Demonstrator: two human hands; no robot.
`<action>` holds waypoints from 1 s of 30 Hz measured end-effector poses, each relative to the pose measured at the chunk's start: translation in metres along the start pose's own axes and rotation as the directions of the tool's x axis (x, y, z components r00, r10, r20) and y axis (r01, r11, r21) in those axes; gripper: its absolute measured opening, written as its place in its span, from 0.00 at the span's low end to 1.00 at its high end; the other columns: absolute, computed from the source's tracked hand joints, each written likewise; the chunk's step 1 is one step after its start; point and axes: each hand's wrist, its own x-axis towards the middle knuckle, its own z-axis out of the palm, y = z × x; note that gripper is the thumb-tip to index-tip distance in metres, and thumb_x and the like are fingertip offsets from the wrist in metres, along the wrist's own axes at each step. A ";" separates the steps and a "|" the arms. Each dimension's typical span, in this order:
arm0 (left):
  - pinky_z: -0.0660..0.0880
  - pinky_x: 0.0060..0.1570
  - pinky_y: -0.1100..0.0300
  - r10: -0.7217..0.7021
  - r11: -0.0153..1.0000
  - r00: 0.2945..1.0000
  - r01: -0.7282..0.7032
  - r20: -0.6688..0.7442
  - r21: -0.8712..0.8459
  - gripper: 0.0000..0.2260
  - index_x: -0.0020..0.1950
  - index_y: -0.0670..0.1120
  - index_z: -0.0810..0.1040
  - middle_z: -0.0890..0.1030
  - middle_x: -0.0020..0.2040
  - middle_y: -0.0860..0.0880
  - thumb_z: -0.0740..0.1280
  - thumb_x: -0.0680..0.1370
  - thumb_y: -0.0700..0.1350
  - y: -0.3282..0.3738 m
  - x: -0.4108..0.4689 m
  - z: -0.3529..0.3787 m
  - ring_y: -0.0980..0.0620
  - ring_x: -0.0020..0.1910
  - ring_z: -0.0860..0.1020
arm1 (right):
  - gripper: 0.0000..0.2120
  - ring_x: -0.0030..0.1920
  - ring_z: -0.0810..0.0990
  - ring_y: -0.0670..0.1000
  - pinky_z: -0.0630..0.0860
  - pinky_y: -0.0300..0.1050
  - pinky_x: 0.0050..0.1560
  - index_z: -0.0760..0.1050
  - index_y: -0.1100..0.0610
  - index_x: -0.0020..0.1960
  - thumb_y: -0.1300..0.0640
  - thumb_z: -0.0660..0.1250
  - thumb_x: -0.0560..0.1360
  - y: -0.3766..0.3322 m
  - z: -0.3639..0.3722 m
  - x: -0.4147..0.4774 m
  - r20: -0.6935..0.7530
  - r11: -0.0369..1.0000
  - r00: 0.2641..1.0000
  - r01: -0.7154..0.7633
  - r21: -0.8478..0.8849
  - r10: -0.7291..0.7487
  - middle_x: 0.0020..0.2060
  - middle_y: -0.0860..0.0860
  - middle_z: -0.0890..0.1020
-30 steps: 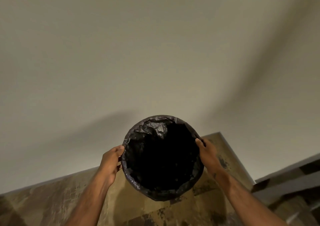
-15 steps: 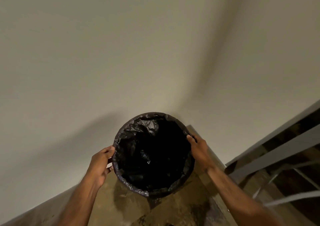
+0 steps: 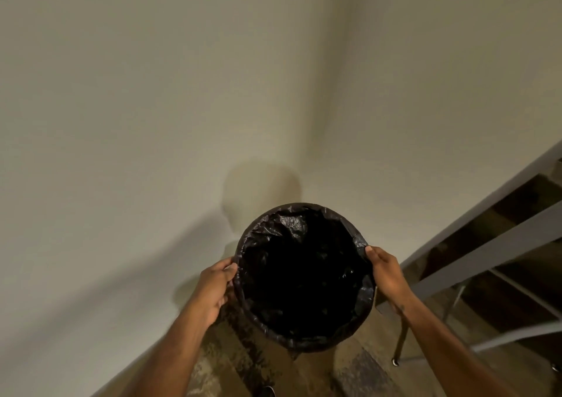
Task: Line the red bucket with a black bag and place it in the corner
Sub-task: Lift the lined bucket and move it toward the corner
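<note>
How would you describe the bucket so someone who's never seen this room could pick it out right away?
Find where the two pale walls meet; just in front of that corner, over the mottled brown floor, is a round bucket. The left hand and right hand hold its rim on either side. A crinkled black bag covers its rim and inside, unlike the grey metal frame to its right.

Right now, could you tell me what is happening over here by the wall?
A person is holding a bucket lined with a black bag, one hand on each side of its rim. The left hand grips the left edge and the right hand the right edge. The bag is folded over the rim, so the lining looks done. The bucket is close to the corner where two walls meet, beside a grey metal frame; I cannot tell whether it rests on the floor.
</note>
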 end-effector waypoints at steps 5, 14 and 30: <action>0.72 0.65 0.41 -0.062 0.998 0.998 0.062 0.014 0.034 0.13 0.65 0.49 0.80 0.83 0.57 0.45 0.65 0.82 0.40 -0.006 0.069 0.045 0.44 0.58 0.79 | 0.16 0.40 0.84 0.51 0.76 0.46 0.41 0.81 0.57 0.46 0.51 0.58 0.82 0.038 -0.006 0.058 -0.056 0.999 0.997 -0.050 0.015 0.051 0.35 0.47 0.86; 0.78 0.29 0.59 -0.081 0.984 0.995 0.091 -0.064 0.154 0.14 0.66 0.50 0.77 0.82 0.47 0.54 0.64 0.82 0.39 -0.077 0.209 0.112 0.58 0.41 0.81 | 0.15 0.48 0.79 0.59 0.73 0.51 0.48 0.79 0.64 0.51 0.57 0.57 0.83 0.142 0.016 0.171 -0.051 0.981 0.988 -0.149 -0.121 0.144 0.46 0.61 0.81; 0.75 0.36 0.58 -0.095 0.946 0.990 0.121 -0.099 0.301 0.16 0.69 0.49 0.77 0.82 0.50 0.49 0.60 0.83 0.38 -0.202 0.408 0.170 0.50 0.42 0.79 | 0.17 0.56 0.78 0.58 0.70 0.45 0.51 0.75 0.56 0.67 0.59 0.58 0.81 0.310 0.066 0.316 -0.016 0.927 0.970 -0.237 -0.289 0.243 0.60 0.58 0.81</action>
